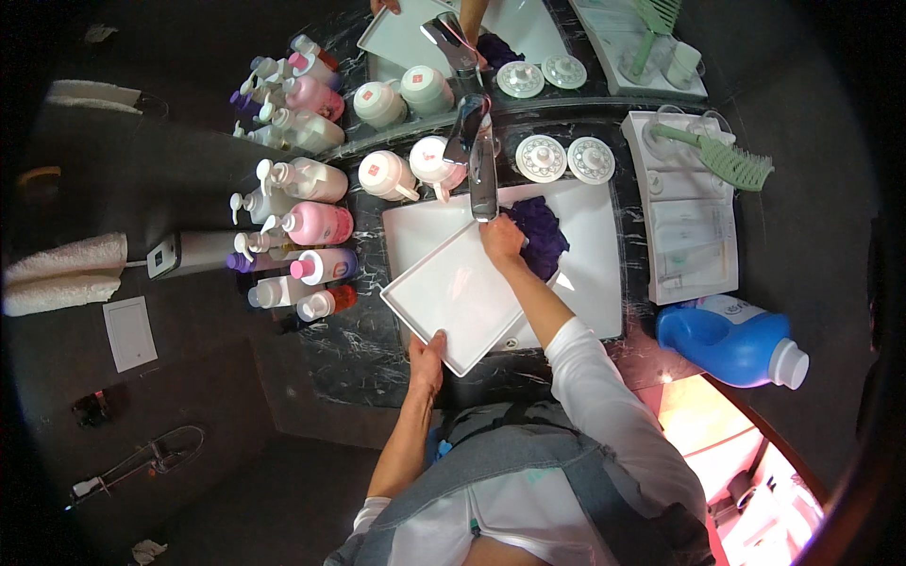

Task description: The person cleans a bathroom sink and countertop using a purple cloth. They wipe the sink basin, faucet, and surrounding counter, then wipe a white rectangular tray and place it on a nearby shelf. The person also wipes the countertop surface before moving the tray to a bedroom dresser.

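A shallow white rectangular tray [453,297] is held at a slant over the white sink [591,283]. My left hand [426,362] grips its near edge, thumb on top. At the tray's far right corner, just below the chrome faucet [484,177], is my right hand [504,244], closed at the rim; its fingertips are partly hidden. A crumpled dark purple cloth [541,237] lies in the sink right beside my right hand. Whether that hand also touches the cloth, I cannot tell.
Two upturned white cups [386,175] and two patterned lids [541,158] stand behind the sink. Several pump bottles [320,223] crowd the left counter. To the right are a white organizer tray [658,276], a green hairbrush [732,161] and a blue jug [722,339]. A mirror rises behind.
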`<state>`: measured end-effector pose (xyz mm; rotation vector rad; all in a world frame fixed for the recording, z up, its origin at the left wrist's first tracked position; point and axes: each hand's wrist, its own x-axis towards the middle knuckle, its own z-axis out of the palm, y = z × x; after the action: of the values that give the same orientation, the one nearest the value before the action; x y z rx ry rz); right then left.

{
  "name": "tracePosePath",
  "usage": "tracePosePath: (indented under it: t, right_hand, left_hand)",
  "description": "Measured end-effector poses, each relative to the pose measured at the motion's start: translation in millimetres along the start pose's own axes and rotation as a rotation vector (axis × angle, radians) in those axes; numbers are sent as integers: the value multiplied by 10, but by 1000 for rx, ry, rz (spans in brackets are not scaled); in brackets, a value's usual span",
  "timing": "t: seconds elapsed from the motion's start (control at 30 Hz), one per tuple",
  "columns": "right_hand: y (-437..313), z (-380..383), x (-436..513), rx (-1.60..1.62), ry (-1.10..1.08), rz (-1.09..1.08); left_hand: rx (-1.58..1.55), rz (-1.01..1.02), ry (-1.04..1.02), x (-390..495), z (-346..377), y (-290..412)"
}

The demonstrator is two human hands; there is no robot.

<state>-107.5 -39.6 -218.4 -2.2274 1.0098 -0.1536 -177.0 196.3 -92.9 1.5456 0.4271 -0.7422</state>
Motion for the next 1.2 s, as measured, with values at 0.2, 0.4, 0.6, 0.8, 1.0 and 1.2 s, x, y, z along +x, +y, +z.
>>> tracePosePath:
  t: [0.2,0.4,0.6,0.8,1.0,1.2]
  right_hand:
    - [-909,-236,-1039,260,-304,-454]
    - [-557,-85,-539,189,-138,-320]
    - [-507,-33,-336,49,-66,-98]
    - [-1051,-157,-1099,310,-295,-489]
    - [-976,-112,-772,152,-131,-164]
    - [-1169,-76,-1021,432,-520,-493]
  left_hand:
    - [-4,-5,1,71,-124,40]
    - [76,56,16,136,-110,139]
    - [123,134,0,218,-143,38]
    - [28,81,-51,142,-216,107]
    - [92,84,-54,171,-187,124]
    - [112,39,-121,209,-212,169]
